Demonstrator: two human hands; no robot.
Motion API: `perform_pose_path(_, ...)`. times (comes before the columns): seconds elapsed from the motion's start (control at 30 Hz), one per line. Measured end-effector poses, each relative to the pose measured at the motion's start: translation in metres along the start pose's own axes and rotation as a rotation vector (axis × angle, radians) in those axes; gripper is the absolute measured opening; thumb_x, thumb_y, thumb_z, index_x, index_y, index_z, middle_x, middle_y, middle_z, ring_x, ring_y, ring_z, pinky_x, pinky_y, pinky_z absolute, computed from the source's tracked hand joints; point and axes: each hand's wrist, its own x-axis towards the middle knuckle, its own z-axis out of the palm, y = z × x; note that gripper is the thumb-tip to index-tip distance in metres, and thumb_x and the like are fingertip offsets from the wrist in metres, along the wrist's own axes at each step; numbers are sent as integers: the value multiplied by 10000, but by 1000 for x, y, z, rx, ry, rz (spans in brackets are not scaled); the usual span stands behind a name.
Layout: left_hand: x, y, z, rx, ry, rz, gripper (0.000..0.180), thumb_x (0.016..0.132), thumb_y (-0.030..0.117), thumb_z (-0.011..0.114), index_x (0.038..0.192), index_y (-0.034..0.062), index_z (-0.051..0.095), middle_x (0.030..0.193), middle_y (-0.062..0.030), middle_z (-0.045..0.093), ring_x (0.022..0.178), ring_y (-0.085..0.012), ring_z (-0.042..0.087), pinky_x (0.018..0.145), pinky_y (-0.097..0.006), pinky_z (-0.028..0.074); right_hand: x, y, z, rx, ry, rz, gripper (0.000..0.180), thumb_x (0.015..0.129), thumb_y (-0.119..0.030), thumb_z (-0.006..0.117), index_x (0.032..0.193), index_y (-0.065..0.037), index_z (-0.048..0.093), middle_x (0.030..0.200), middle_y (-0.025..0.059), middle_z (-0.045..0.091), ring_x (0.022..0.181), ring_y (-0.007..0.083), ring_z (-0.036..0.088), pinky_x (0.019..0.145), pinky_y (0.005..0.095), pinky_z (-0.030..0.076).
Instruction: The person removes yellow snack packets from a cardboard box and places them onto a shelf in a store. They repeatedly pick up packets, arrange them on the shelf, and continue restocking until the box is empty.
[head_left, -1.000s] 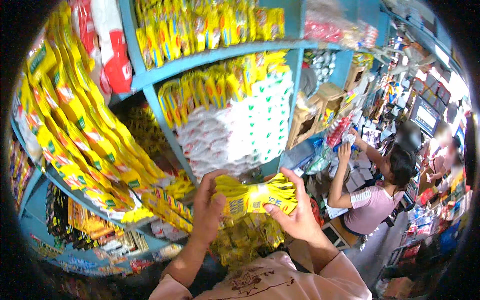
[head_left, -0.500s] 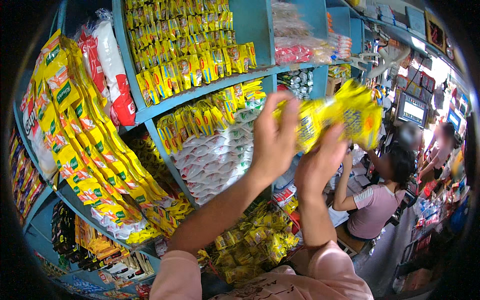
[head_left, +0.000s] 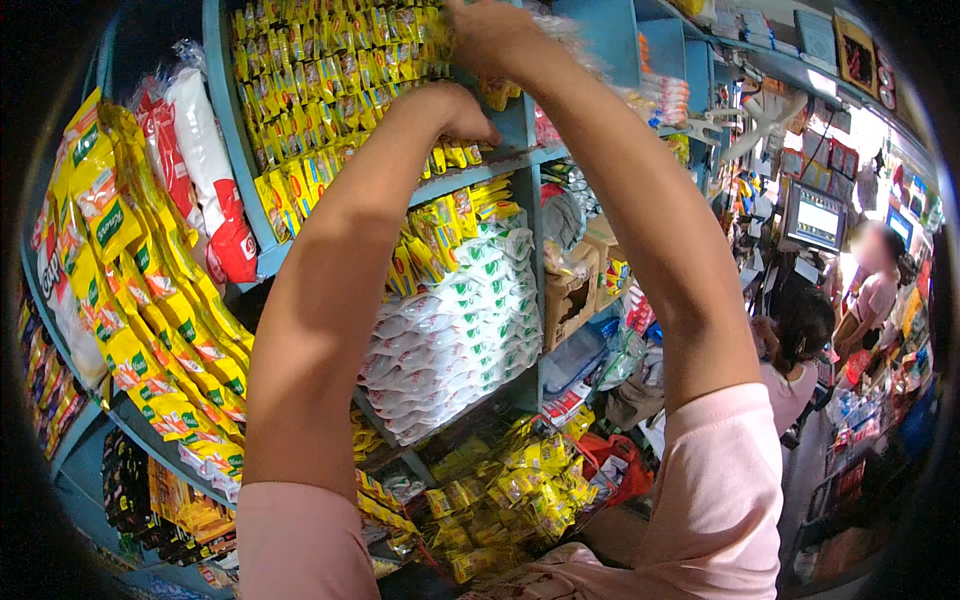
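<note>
Both my arms are raised toward the upper blue shelf compartment, which is full of rows of yellow sachets (head_left: 310,95). My left hand (head_left: 447,108) lies over the front of the rows at their right end. Its fingers stretch to the right, with the palm side hidden. Higher up, my right hand (head_left: 490,38) reaches in at the top edge of the view. Its fingertips are bent and blurred against a yellow sachet strip (head_left: 436,40) at the right end of the stack. A few more yellow sachets (head_left: 498,92) show between the two hands.
Below, a compartment holds white packets (head_left: 455,325) under yellow sachets. Long yellow sachet strips (head_left: 130,270) hang at the left beside red-and-white bags (head_left: 215,165). Loose yellow packets (head_left: 520,490) lie low in front. Two people, one seated (head_left: 800,340), are at the right near a monitor (head_left: 815,215).
Both hands have moved up and left, from holding the bundle of yellow sachets out in front to the upper compartment. The bundle no longer shows as a separate piece. The seated person appears lower.
</note>
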Motion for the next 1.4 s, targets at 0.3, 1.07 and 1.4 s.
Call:
perform_pose_path(0.3, 25, -33, 27, 67, 206, 170, 661, 856, 565, 735, 1274, 53, 728, 1301, -180, 713, 1153, -335, 708, 994, -427, 554, 20, -22, 28, -146, -423, -86, 407, 823, -182, 731, 1226, -141, 766, 1243, 156, 739, 1122, 363, 726, 912, 470, 595)
perform_pose_path(1.07, 22, -52, 4, -279, -49, 242, 628, 786, 505, 833, 1232, 73, 739, 1031, -90, 775, 822, -191, 690, 760, -344, 567, -114, -12, 54, 1069, 507, 292, 813, 714, -228, 902, 1335, 36, 449, 1170, 300, 687, 1086, 432, 699, 947, 473, 557)
perform_pose_path(1.4, 0, -41, -4, -62, -81, 212, 723, 716, 534, 852, 1277, 95, 723, 1120, -166, 775, 995, -288, 736, 898, -409, 567, -158, -12, 13, 532, 10, 398, 626, 917, -463, 719, 1230, 69, 615, 1249, 318, 633, 1057, 449, 680, 912, 518, 553)
